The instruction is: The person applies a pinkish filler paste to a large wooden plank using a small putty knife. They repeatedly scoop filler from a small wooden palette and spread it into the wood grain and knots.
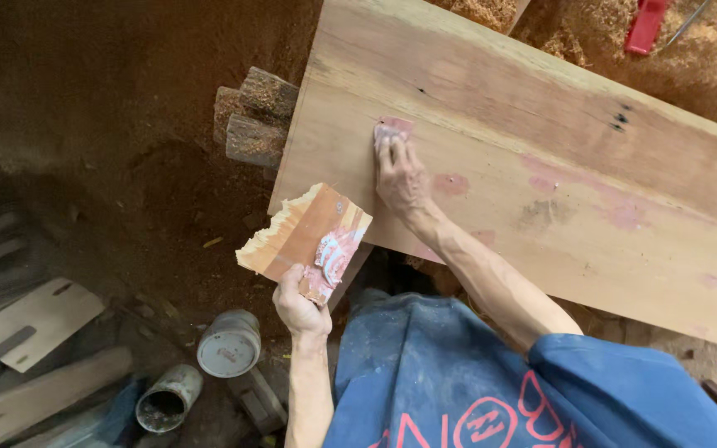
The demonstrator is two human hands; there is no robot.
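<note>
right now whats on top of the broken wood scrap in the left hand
A smear of pink and white filler sits on the wood scrap near the left hand. The thumb covers the scrap's lower edge, so anything there is hidden.

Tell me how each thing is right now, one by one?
Left hand: shut on the scrap board.
Scrap board: held up, smeared with pink filler.
Right hand: pressing pink filler onto the plank.
Plank: lying flat, pink patches on it.
Tin can: lid on.
Second can: open, tipped over.
</note>
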